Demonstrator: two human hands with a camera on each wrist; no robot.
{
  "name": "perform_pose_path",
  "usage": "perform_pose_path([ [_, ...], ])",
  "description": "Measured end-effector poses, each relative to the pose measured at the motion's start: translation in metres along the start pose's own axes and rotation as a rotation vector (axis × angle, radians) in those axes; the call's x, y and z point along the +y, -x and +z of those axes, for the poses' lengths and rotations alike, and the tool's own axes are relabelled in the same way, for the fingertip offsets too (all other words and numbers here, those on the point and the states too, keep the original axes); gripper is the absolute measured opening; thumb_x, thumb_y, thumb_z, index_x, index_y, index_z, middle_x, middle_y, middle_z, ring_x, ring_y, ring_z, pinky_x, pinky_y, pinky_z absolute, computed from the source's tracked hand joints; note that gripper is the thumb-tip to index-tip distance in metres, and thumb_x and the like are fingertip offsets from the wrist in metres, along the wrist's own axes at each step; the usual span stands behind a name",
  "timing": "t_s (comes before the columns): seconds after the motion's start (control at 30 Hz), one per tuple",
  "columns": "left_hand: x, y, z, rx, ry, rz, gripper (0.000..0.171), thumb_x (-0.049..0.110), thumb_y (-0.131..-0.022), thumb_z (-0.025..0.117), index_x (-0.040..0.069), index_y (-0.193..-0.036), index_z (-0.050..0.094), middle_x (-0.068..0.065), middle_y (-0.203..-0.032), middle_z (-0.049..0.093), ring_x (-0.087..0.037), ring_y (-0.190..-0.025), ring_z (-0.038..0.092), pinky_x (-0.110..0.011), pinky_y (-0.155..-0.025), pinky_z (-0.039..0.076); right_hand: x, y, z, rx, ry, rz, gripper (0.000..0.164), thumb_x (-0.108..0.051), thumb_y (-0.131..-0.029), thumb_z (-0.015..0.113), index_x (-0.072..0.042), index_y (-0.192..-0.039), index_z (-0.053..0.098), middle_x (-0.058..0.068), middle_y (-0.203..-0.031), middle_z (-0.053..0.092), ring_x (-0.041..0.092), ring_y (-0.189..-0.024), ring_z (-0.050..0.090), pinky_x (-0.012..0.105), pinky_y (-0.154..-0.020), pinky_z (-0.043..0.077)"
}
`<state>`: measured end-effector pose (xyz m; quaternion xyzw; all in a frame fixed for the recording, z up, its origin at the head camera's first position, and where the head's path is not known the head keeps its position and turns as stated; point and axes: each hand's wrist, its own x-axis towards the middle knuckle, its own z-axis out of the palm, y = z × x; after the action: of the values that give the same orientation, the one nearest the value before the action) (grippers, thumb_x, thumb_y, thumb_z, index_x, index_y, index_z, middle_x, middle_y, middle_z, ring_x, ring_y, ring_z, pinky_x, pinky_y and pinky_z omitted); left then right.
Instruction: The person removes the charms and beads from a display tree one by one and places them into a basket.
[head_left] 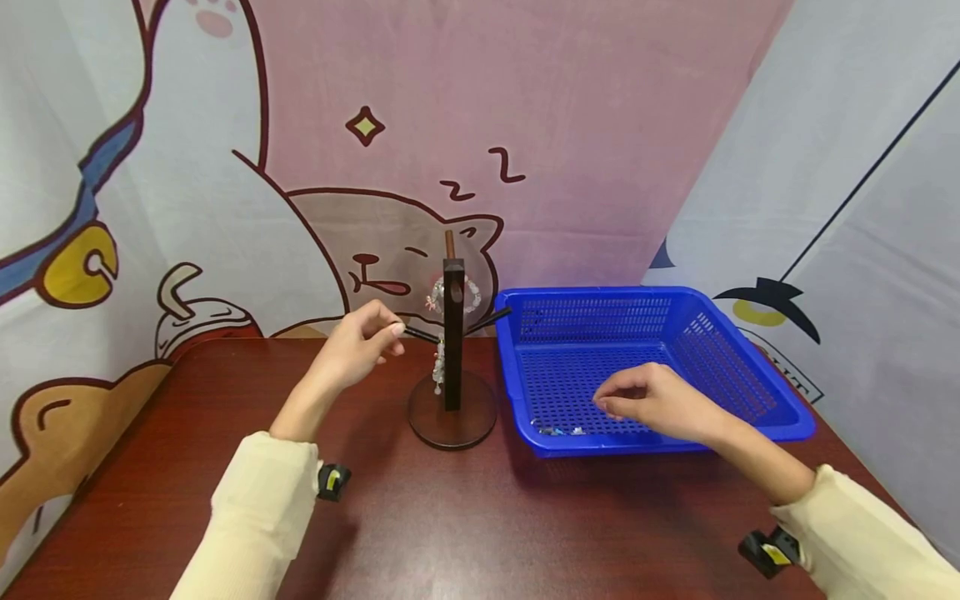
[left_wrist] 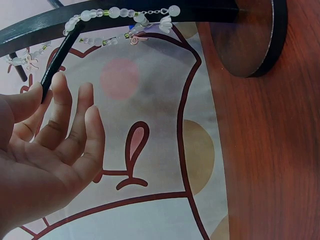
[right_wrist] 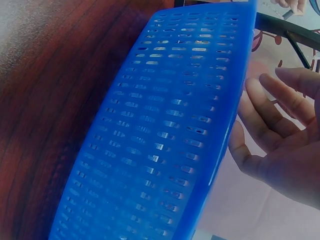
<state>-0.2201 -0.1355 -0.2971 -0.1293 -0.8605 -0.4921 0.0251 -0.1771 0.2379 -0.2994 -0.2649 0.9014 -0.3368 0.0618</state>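
A dark display stand (head_left: 453, 367) with a round base and thin pegs stands on the table. With thumb and forefinger, my left hand (head_left: 351, 348) pinches the tip of a black peg (left_wrist: 59, 62) on the stand's left side. A pale beaded bracelet (left_wrist: 115, 12) hangs from that peg near the post; its chain and small charms show in the left wrist view. Another beaded bracelet (head_left: 472, 297) hangs higher up, partly behind the post. Above the near part of a blue plastic basket (head_left: 600, 293), my right hand (head_left: 670, 403) is loosely curled and holds nothing.
Small pale and blue trinkets (head_left: 577, 431) lie in the basket's near left corner. The basket stands right of the stand on the reddish-brown wooden table (head_left: 420, 517). Behind the table hangs a cartoon-printed cloth (head_left: 585, 125). A peg (head_left: 491, 319) points right towards the basket rim.
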Motion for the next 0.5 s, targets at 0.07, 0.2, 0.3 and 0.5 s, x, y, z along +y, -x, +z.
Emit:
perform_pose_path([
  [0.07, 0.000, 0.000, 0.000, -0.001, 0.001, 0.001, 0.011, 0.011, -0.094, 0.051, 0.001, -0.096, 0.053, -0.011, -0.075, 0.062, -0.018, -0.073, 0.060, -0.037, -0.069, 0.048, -0.001, -0.001, 0.000, 0.000, 0.009, 0.002, 0.009, -0.010, -0.087, 0.061, -0.007, -0.089, 0.069, -0.004, -0.077, 0.064, 0.011, -0.070, 0.061, 0.025, -0.059, 0.048],
  [0.2, 0.000, -0.001, 0.000, -0.002, 0.000, 0.002, 0.010, 0.011, -0.094, 0.051, 0.001, -0.096, 0.053, -0.011, -0.075, 0.062, -0.019, -0.073, 0.060, -0.037, -0.069, 0.048, -0.004, -0.005, -0.002, -0.008, 0.005, -0.004, 0.009, -0.010, -0.087, 0.061, -0.006, -0.090, 0.069, -0.004, -0.078, 0.065, 0.010, -0.071, 0.061, 0.025, -0.061, 0.049],
  [0.3, 0.000, -0.001, 0.000, -0.003, -0.002, -0.002, 0.010, 0.011, -0.094, 0.051, 0.002, -0.096, 0.053, -0.010, -0.075, 0.062, -0.019, -0.074, 0.060, -0.036, -0.068, 0.048, -0.008, -0.007, -0.003, -0.019, -0.004, -0.006, 0.010, -0.009, -0.087, 0.060, -0.005, -0.091, 0.068, -0.003, -0.081, 0.065, 0.012, -0.072, 0.062, 0.025, -0.062, 0.049],
  [0.5, 0.000, -0.002, 0.000, -0.002, -0.005, 0.000, 0.010, 0.011, -0.094, 0.051, 0.002, -0.097, 0.053, -0.010, -0.075, 0.062, -0.020, -0.074, 0.060, -0.036, -0.068, 0.048, -0.015, -0.012, -0.004, -0.037, -0.014, -0.005, 0.011, -0.009, -0.087, 0.060, -0.003, -0.095, 0.067, 0.000, -0.084, 0.066, 0.013, -0.075, 0.062, 0.026, -0.063, 0.050],
])
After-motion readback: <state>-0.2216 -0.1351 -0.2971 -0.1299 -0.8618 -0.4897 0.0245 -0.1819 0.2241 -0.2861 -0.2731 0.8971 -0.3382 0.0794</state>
